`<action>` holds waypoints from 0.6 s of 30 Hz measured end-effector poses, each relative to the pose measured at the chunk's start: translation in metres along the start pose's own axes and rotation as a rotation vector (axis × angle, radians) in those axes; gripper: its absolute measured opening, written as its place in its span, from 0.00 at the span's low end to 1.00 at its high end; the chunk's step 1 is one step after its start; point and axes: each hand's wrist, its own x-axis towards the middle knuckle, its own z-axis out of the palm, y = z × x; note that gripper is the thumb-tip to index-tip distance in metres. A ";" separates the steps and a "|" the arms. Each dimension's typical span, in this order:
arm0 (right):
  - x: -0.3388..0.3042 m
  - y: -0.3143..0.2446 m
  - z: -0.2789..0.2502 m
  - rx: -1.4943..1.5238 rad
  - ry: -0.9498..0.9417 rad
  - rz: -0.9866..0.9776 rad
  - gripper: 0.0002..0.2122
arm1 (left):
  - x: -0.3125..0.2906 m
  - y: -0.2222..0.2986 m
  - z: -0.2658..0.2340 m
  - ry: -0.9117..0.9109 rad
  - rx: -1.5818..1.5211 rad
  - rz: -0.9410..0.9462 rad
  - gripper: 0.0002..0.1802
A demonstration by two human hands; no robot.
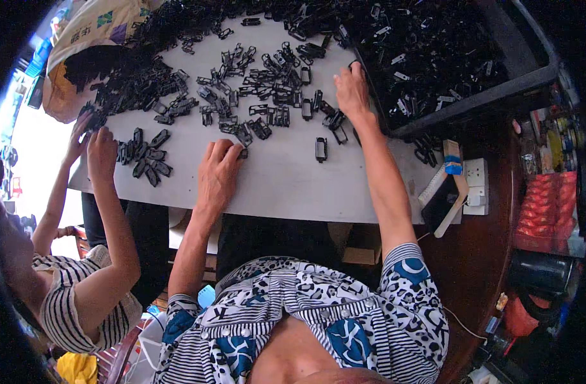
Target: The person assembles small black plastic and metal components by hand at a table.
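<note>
Small black plastic frames (274, 86), roughly oblong with open middles, lie in loose clusters on the pale tabletop (280, 182). My left hand (217, 171) is closed near the front of the cluster, its fingertips pinching a black plastic frame (243, 153) that shows only in part. Beside the wall of a large black crate (478, 105) is my right hand (352, 93), its fingers curled together. A dark bit shows at those fingertips, too small to name. One frame (321, 150) lies alone between my two arms.
Left of me, a person in a striped top has both hands (100, 153) at another heap of black pieces (136, 83). A printed sack (91, 32) slumps at the far left. On the right are a phone (441, 203) on a stand and a white power strip (476, 182).
</note>
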 end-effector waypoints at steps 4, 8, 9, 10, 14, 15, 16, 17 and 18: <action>-0.024 -0.044 -0.034 0.336 -0.130 -0.103 0.10 | -0.004 -0.003 0.000 -0.009 0.027 -0.002 0.19; -0.014 -0.042 -0.050 0.246 -0.109 -0.060 0.11 | -0.001 -0.002 0.001 -0.009 0.022 0.010 0.19; -0.006 -0.035 -0.051 0.137 -0.053 -0.005 0.10 | 0.000 -0.002 0.001 -0.010 0.021 0.012 0.19; -0.002 -0.029 -0.052 0.136 -0.052 -0.003 0.10 | 0.000 -0.002 0.001 -0.006 0.010 0.013 0.19; -0.004 -0.009 -0.039 -0.172 -0.113 0.130 0.09 | 0.001 -0.001 -0.001 0.007 0.002 0.011 0.19; -0.006 -0.010 -0.038 -0.145 -0.125 0.197 0.09 | 0.001 -0.001 -0.001 0.010 0.007 0.003 0.19; -0.006 -0.011 -0.035 -0.118 -0.138 0.264 0.09 | 0.000 -0.001 0.000 -0.002 -0.005 -0.003 0.20; -0.003 -0.011 -0.035 -0.111 -0.140 0.254 0.09 | -0.001 0.000 0.000 -0.013 -0.016 -0.011 0.21; 0.004 -0.026 -0.053 -0.083 -0.209 0.167 0.10 | -0.005 -0.002 -0.002 -0.012 -0.006 -0.027 0.21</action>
